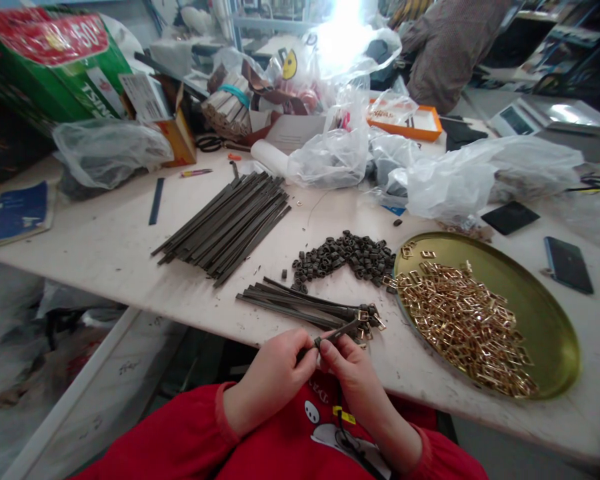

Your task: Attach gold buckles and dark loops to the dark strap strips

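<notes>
The pale table (105,253) carries dark strips (230,223), small loops (347,257), perhaps leather, and a brass tray (545,313).

I have my left hand (275,377) and right hand (353,373) low in the near centre, meeting in front of my chest. Both are closed in a pinch, thumbs against forefingers, their fingertips (307,360) almost touching each other. My bare wrists bend slightly, and both forearms angle inward from below.
</notes>
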Tool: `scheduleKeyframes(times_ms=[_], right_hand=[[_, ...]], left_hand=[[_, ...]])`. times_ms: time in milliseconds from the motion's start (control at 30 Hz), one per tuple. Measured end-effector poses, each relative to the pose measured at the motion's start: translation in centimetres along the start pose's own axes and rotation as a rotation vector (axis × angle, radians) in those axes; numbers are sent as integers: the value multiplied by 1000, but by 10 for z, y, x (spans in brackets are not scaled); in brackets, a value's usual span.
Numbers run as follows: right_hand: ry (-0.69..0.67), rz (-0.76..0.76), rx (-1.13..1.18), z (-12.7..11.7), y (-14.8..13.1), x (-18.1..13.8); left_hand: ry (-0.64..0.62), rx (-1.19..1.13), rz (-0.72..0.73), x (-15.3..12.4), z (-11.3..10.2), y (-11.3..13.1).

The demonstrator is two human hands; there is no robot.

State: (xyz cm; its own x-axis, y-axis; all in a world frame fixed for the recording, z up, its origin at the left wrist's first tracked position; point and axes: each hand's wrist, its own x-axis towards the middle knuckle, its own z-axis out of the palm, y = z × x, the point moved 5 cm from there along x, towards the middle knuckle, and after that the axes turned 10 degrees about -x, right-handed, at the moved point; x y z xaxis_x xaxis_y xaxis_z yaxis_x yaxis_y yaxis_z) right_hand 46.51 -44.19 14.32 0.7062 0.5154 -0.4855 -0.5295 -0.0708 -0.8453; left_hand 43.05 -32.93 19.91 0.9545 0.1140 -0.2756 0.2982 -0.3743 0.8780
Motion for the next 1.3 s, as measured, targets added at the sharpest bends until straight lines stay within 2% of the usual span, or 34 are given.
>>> scheduleKeyframes(times_ms=[100, 167, 267, 333, 533, 700, 833, 933, 1000, 1100, 1200, 1300], right_hand=[[19, 7, -29, -1, 1, 0], [-2, 12, -2, -2, 0, 0], [-110, 19, 74, 0, -5, -1], [-153, 20, 97, 2, -7, -1], [-35, 9, 91, 5, -1, -1], [-41, 68, 144, 4, 4, -1], [-15, 33, 115, 1, 1, 0], [26, -25, 23, -3, -4, 2], [51, -87, -74, -5, -7, 4], [72, -263, -324, -4, -15, 4], [42, -379, -592, -6, -22, 2], [83, -400, -785, -31, -39, 4]], left_hand=[[12, 84, 34, -1, 0, 3], [-27, 21, 9, -1, 1, 1], [-111, -150, -55, 0, 3, -3], [-114, -178, -74, -1, 4, -5], [4, 98, 17, -6, 5, -4], [26, -20, 10, -5, 6, -5], [1, -77, -1, -6, 8, -8], [20, -74, 13, -7, 7, -11], [11, -154, -10, -4, 8, -14], [-61, -253, -27, 5, 13, -13], [-143, -211, -20, 14, 18, -8], [-137, -144, -78, 21, 13, -10]])
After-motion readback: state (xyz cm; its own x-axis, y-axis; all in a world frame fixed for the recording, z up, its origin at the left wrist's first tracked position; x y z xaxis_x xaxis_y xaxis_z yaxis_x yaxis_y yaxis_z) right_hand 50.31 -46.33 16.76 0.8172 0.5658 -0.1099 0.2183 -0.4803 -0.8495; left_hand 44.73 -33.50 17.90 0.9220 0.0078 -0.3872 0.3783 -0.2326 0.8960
